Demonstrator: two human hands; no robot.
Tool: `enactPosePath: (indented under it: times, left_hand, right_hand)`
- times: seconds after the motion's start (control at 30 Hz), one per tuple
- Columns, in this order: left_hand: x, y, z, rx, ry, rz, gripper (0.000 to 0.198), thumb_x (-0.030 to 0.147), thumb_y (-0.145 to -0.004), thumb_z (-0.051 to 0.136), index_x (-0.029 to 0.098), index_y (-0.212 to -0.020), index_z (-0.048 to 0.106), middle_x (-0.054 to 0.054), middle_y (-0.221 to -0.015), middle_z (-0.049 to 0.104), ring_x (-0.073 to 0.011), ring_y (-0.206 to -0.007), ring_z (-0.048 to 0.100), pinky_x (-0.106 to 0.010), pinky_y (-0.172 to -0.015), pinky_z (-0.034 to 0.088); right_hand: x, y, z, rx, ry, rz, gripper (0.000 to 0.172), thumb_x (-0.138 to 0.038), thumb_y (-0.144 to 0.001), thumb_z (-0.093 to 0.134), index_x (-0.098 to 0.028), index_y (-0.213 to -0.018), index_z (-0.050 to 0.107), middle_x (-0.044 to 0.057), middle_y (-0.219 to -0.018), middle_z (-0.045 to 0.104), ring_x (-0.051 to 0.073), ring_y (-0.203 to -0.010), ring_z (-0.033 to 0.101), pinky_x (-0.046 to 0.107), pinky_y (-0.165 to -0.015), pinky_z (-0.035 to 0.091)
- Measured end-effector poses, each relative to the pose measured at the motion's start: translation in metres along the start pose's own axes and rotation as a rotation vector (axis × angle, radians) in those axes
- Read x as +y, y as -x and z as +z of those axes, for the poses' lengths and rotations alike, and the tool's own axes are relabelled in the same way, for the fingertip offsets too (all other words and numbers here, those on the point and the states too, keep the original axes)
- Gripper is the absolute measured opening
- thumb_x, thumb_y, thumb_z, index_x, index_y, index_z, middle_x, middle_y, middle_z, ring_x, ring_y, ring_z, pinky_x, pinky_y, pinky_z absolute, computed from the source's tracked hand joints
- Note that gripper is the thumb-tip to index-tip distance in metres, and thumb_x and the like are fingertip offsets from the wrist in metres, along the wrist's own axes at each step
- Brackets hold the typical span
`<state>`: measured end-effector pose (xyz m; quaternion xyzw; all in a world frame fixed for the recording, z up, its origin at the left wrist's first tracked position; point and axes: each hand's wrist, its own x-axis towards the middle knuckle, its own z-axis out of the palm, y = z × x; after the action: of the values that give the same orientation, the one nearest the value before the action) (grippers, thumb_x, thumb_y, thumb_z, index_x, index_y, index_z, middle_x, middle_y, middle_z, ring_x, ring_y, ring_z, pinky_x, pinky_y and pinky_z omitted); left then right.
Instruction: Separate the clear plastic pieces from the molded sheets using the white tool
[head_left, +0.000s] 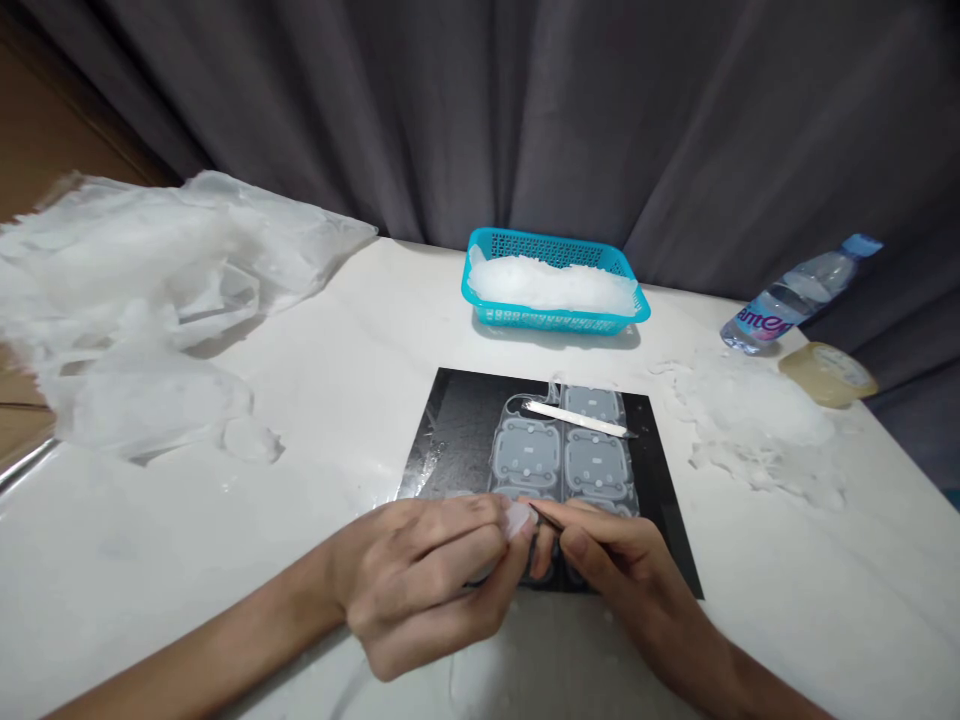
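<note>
My left hand is closed, pinching a small translucent white piece between thumb and fingers. My right hand is closed around a thin dark pointed tool, whose tip meets the edge of that piece; its exact kind is hard to tell. Below both hands lies a black board. On it rests a clear film with several grey, rounded-square moulded pieces, partly hidden by my hands. A white pen-like stick with dark pointed ends lies across the film.
A teal basket of white translucent pieces stands at the back. Crumpled clear plastic bags cover the left side. To the right are translucent scraps, a tilted-looking water bottle and a yellowish round tape-like item.
</note>
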<state>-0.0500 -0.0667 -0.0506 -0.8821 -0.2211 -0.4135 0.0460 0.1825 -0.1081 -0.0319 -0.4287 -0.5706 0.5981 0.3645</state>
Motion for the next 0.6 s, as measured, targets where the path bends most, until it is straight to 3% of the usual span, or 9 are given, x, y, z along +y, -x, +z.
enactPosePath:
  times: [0.1,0.2,0.6]
  left_hand:
    - [-0.005,-0.01,-0.004,0.038,0.0,0.194,0.029,-0.001,-0.077,0.083,0.021,-0.095,0.077,0.005,-0.087,0.074,-0.0142,-0.081,0.078,-0.023,-0.088,0.069]
    - [-0.007,-0.02,-0.007,0.048,-0.051,0.274,0.024,-0.005,-0.075,0.082,0.016,-0.084,0.077,0.003,-0.081,0.074,-0.0141,-0.079,0.078,-0.022,-0.09,0.069]
    - [-0.008,-0.025,-0.007,0.047,-0.085,0.312,0.023,-0.002,-0.078,0.081,0.02,-0.076,0.075,0.005,-0.073,0.072,-0.0138,-0.073,0.078,-0.021,-0.085,0.07]
  right_hand:
    - [0.001,0.001,0.0,-0.003,-0.014,0.001,0.036,-0.041,-0.106,0.05,-0.022,-0.087,0.075,0.005,-0.11,0.075,0.022,-0.115,0.065,0.036,-0.112,0.04]
    - [0.001,0.002,0.0,-0.011,-0.017,-0.004,0.036,-0.04,-0.106,0.05,-0.021,-0.087,0.075,0.005,-0.111,0.075,0.021,-0.116,0.064,0.035,-0.11,0.043]
    - [-0.002,0.001,-0.001,0.017,0.002,0.008,0.036,-0.039,-0.106,0.051,-0.02,-0.084,0.073,0.004,-0.101,0.075,0.02,-0.104,0.067,0.032,-0.101,0.048]
